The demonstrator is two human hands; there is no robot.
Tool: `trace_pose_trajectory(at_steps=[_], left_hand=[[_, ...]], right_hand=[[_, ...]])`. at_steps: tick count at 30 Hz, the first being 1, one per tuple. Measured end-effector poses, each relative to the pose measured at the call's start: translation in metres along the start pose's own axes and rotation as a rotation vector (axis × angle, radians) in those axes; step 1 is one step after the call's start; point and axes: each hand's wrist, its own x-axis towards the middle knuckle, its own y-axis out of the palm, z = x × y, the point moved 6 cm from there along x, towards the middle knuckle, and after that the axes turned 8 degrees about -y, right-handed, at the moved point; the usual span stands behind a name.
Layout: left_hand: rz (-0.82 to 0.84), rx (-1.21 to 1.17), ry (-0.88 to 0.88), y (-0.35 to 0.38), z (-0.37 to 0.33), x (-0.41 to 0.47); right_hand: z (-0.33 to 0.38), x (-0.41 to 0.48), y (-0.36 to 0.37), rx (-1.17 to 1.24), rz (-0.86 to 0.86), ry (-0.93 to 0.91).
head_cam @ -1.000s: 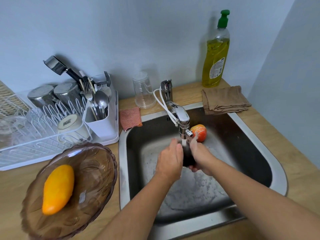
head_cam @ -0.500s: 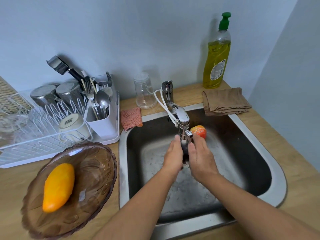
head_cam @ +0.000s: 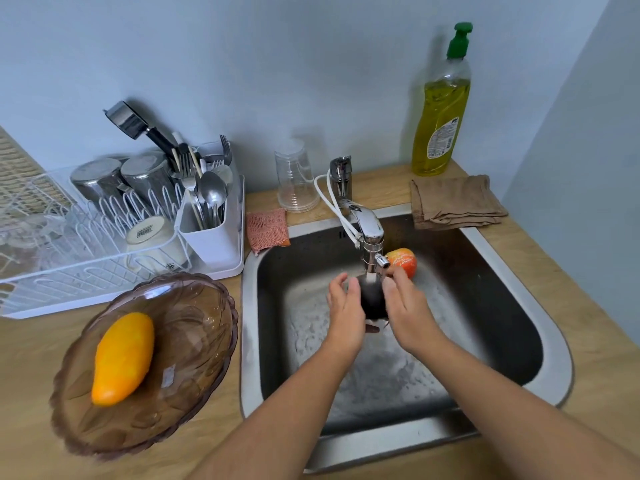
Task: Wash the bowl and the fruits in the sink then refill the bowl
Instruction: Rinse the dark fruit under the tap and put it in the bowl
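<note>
Over the steel sink (head_cam: pixel 540 282), my left hand (head_cam: pixel 346 308) and my right hand (head_cam: pixel 407 306) clasp a dark, rounded fruit (head_cam: pixel 373 297) from both sides. It sits right under the faucet (head_cam: pixel 369 237), with water running onto it. A red-orange fruit (head_cam: pixel 403 260) lies on the sink floor behind my right hand. On the counter to the left stands a brown glass bowl (head_cam: pixel 194 341) holding a yellow mango (head_cam: pixel 123 358).
A white dish rack (head_cam: pixel 114 258) with cups and cutlery sits at the back left. An upturned clear cup (head_cam: pixel 296 174), an orange sponge cloth (head_cam: pixel 266 228), a folded brown cloth (head_cam: pixel 455 200) and a dish-soap bottle (head_cam: pixel 441 109) line the wall side.
My hands have turned the dark fruit under the stream; half a second ago they hid it almost fully, now more of it shows between them. The mango and the red-orange fruit have not moved.
</note>
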Motion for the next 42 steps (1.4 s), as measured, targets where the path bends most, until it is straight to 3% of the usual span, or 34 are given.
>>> trace_pose_trajectory(at_steps=[2, 6, 10, 12, 17, 22, 27, 31, 33, 38, 42], left_hand=[[0.013, 0.030, 0.018, -0.003, 0.002, 0.001], [0.102, 0.148, 0.189, 0.000, 0.002, -0.012], [0.081, 0.083, 0.010, 0.000, 0.008, -0.007], [0.059, 0.168, 0.043, -0.003, 0.007, -0.008], [0.017, 0.304, 0.305, -0.002, 0.004, -0.019], [0.020, 0.193, 0.068, -0.006, 0.002, -0.009], [-0.009, 0.232, 0.170, -0.001, -0.001, -0.017], [0.038, 0.086, -0.077, -0.002, 0.000, -0.012], [0.083, 0.129, -0.140, -0.004, 0.000, -0.008], [0.198, 0.086, -0.103, -0.003, -0.003, -0.010], [0.104, 0.067, -0.034, -0.002, -0.003, -0.010]], right_hand=[[-0.008, -0.002, 0.005, 0.039, 0.082, 0.063], [-0.023, -0.005, 0.013, 0.330, 0.101, 0.529], [-0.009, 0.000, 0.010, 0.176, 0.096, 0.306], [0.000, -0.006, 0.011, 0.142, 0.122, 0.225], [0.001, 0.001, 0.005, 0.032, 0.157, 0.321], [-0.004, -0.008, 0.014, -0.034, 0.171, 0.071], [-0.008, 0.001, 0.011, -0.058, 0.116, 0.049], [-0.006, -0.006, 0.012, -0.152, 0.207, -0.048], [-0.007, -0.011, 0.013, -0.179, 0.232, -0.087], [-0.013, -0.014, 0.006, -0.074, 0.137, -0.054], [-0.010, -0.023, 0.014, -0.101, 0.101, -0.111]])
